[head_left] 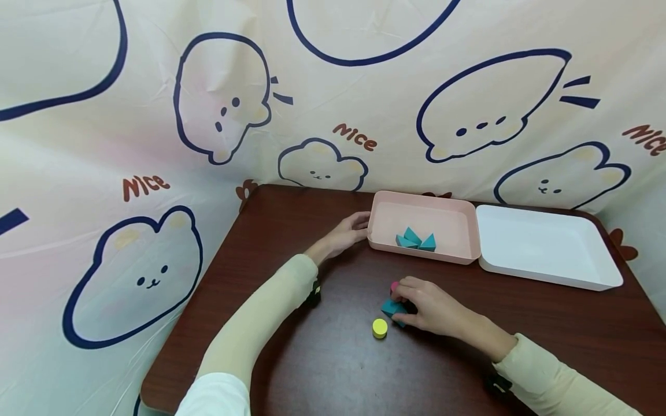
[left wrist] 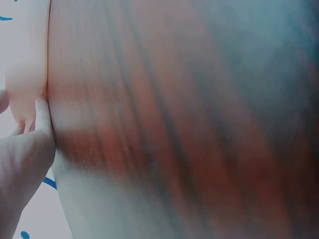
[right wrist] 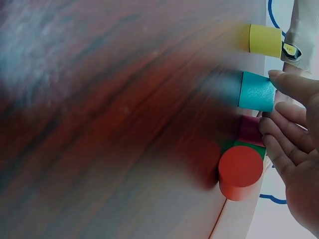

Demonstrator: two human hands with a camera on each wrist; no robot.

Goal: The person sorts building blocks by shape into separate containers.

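My right hand (head_left: 434, 306) pinches a teal block (head_left: 391, 309) on the table between thumb and fingers. A small magenta block (right wrist: 250, 129) lies beside its other fingers. A red cylinder (right wrist: 240, 172) and part of a green block (right wrist: 255, 149) stand nearby; in the head view my hand hides them. Just left of the hand sits a yellow cylinder (head_left: 380, 328). My left hand (head_left: 346, 234) rests its fingers against the left end of a pink tray (head_left: 452, 216). Several teal wedge blocks (head_left: 413, 238) lie inside that tray near its front wall.
To the right of the pink tray stands a white tray (head_left: 546, 242), side by side with it at the table's back. Behind the brown table (head_left: 322, 370) hangs a printed curtain (head_left: 390, 92), which also runs down the left side.
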